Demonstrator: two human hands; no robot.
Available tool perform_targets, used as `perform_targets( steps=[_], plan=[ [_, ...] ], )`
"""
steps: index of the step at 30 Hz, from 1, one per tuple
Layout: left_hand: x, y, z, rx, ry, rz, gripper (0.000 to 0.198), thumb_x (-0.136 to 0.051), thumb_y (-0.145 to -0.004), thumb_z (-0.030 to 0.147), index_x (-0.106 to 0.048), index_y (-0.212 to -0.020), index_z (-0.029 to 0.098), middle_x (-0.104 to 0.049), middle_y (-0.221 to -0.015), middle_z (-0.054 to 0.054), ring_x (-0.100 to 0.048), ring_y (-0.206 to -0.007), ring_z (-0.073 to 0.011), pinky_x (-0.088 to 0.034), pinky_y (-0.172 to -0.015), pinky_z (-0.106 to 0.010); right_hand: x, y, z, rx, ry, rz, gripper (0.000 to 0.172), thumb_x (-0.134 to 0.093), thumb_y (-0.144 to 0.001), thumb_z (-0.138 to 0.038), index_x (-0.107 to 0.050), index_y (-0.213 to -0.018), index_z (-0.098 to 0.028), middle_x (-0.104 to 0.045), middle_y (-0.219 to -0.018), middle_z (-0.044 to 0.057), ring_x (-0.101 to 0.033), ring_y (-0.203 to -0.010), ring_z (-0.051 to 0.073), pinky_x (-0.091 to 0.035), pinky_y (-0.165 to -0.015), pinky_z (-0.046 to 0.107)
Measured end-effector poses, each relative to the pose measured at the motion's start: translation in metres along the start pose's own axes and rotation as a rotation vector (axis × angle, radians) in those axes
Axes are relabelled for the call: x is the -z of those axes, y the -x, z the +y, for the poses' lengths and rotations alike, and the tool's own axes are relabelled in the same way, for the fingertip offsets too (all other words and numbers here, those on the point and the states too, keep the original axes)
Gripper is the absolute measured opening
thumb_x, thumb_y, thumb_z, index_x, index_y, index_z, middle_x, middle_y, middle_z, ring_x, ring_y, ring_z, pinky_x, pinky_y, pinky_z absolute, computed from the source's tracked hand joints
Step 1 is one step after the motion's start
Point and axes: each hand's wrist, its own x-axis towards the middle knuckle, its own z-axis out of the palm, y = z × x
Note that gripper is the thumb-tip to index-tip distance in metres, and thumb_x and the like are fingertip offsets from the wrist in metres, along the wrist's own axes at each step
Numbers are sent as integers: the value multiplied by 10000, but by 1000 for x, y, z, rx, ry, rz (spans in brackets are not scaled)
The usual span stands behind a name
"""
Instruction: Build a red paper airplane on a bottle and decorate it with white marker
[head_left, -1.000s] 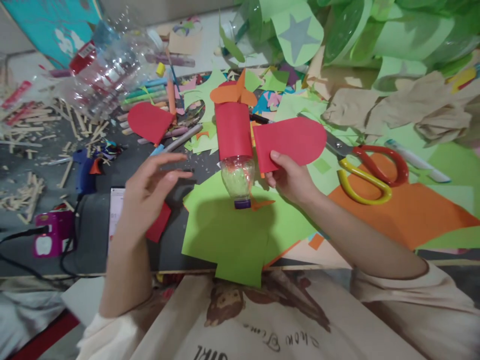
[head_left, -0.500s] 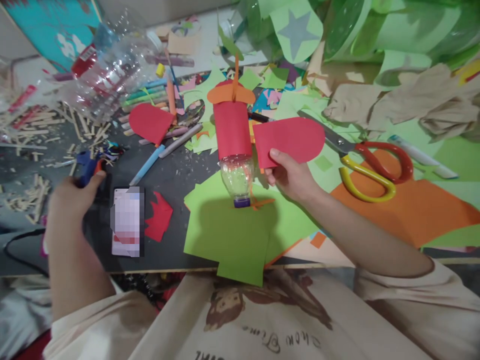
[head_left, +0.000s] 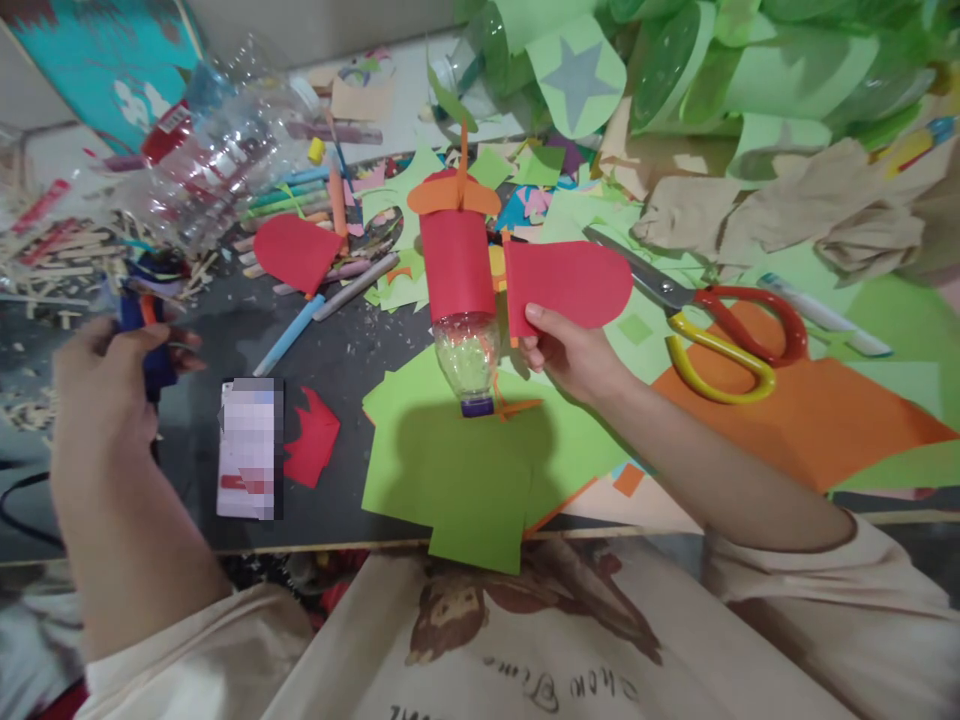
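Note:
My left hand (head_left: 105, 380) is wrapped round a blue glue gun (head_left: 156, 365) with an orange trigger, held upright over the left of the table. Between the thumb and fingers of my right hand (head_left: 559, 350) is a red paper piece (head_left: 574, 280), rounded at its right end, with a thin orange strip along its straight left edge. Just left of it lies a clear plastic bottle (head_left: 466, 355) with a purple cap toward me, wrapped in red paper (head_left: 456, 265). Orange paper shapes (head_left: 454, 198) top its far end. The red piece and the bottle look slightly apart.
Green paper sheets (head_left: 450, 480) lie under the bottle. Large scissors (head_left: 720, 345) rest at right on orange paper (head_left: 840, 430). A phone (head_left: 247, 450), a red paper scrap (head_left: 313, 440), another rounded red piece (head_left: 296, 252) and a blue marker (head_left: 289, 335) are at left. Plastic bottles (head_left: 225, 150) stand behind.
My left hand has lifted the glue gun and turned it more upright, moving left. The red piece in my right hand has tilted, showing more of its orange edge strip. The view shifted slightly.

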Motion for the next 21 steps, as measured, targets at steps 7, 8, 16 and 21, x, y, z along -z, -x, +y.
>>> perform_targets(
  steps=[7,8,16,21],
  plan=[
    [-69,59,65,-13,363,-157,431,-862,-456,437,-587,-696,209,-484,-476,92,-368,-390,-55,-314,-364,-217,-1,1,0,-27,-1,-26,489,-863,-611,-569,-576,-512,-186,-499,-459,-61,-419,-396,49,-406,-394,205],
    [-78,65,65,-102,316,-139,457,-882,-485,462,-599,-733,203,-509,-518,87,-392,-429,-57,-333,-380,-212,0,1,0,-26,-5,-26,487,-861,-618,-568,-577,-512,-186,-497,-457,-62,-420,-395,50,-409,-394,205],
    [-118,91,49,-415,183,-91,483,-848,-653,497,-571,-957,242,-658,-862,-1,-657,-783,-181,-585,-676,-319,-1,-1,0,-14,-8,-15,494,-850,-624,-582,-566,-521,-190,-494,-465,-72,-396,-386,43,-394,-383,204],
    [-116,100,44,-435,123,-102,467,-809,-645,470,-576,-989,256,-629,-768,28,-633,-676,-159,-560,-633,-307,1,-3,-1,-25,-27,-47,490,-830,-648,-590,-580,-512,-191,-471,-438,-71,-422,-386,49,-419,-396,198]
  ],
)
